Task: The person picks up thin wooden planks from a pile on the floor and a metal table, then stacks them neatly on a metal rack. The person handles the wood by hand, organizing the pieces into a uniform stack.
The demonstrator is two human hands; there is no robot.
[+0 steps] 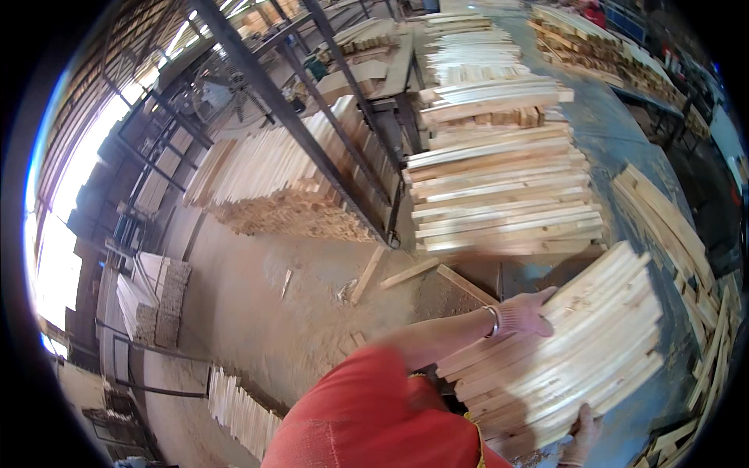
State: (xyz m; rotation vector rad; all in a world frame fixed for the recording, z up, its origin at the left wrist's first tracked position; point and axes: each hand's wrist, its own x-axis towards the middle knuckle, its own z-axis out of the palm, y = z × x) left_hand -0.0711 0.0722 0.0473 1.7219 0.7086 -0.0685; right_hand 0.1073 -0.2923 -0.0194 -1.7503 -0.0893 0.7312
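A layer of pale sawn wooden strips (577, 335) lies side by side in front of me, slanting up to the right. At its far left side my left hand (524, 313), in a pinkish glove, rests against the strips with thumb and fingers apart. My right hand (582, 437) touches the near edge of the same layer, one finger or thumb stretched up over the outer strip. Its other fingers are partly hidden. My left arm in a red sleeve (367, 398) reaches across from below.
Beyond stands a long row of stacked strips (499, 187). Dark metal posts (289, 117) rise beside another big wood stack (289, 171). Long loose boards (663, 218) lie at the right. Offcuts (409, 273) litter the dusty floor, and a smaller stack (238, 409) sits lower left.
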